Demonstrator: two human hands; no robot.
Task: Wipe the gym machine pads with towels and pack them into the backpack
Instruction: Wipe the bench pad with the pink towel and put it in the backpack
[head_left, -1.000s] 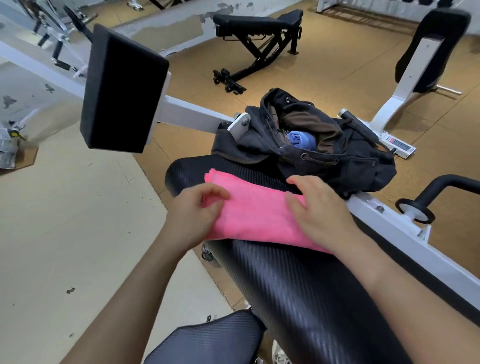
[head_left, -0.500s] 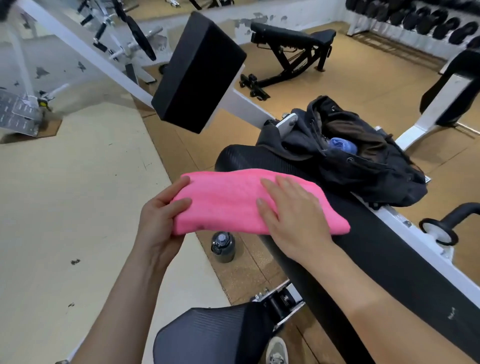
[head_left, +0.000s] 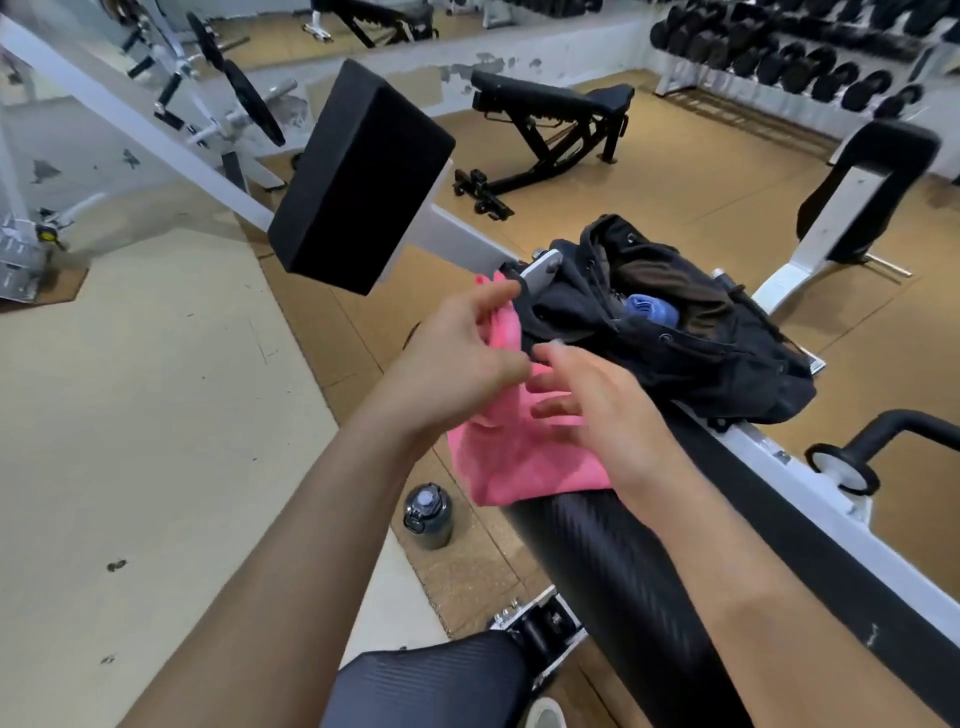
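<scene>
On the black machine pad (head_left: 613, 561), a pink towel (head_left: 524, 457) lies bunched, with its lower part draped over the pad's near-left edge and its upper end lifted. Left hand (head_left: 457, 358): thumb and fingers pinch the raised upper end of the towel, and a strip of pink cloth shows between them. Right hand (head_left: 587, 405): fingers are spread and relaxed, resting on or just above the middle of the towel; contact cannot be confirmed because of motion blur. This hand grasps nothing.

A black backpack (head_left: 701, 338) sits on the far end of the same pad, just beyond both hands, with its top opening unzipped and facing the camera. 1 blue towel (head_left: 652, 309) lies rolled inside the opening, beside brown fabric. The pink towel is outside the backpack, with its lifted end near the backpack's left side.

A square black pad (head_left: 358, 176) on a white arm (head_left: 462, 236) projects to the left of the backpack, above the floor. A dark water bottle (head_left: 428, 514) stands upright on the floor, left of the machine pad and below the hanging edge of the towel. An adjustable bench (head_left: 550, 119) stands farther back on the brown floor. A dumbbell rack (head_left: 810, 57) runs along the far right wall.
</scene>
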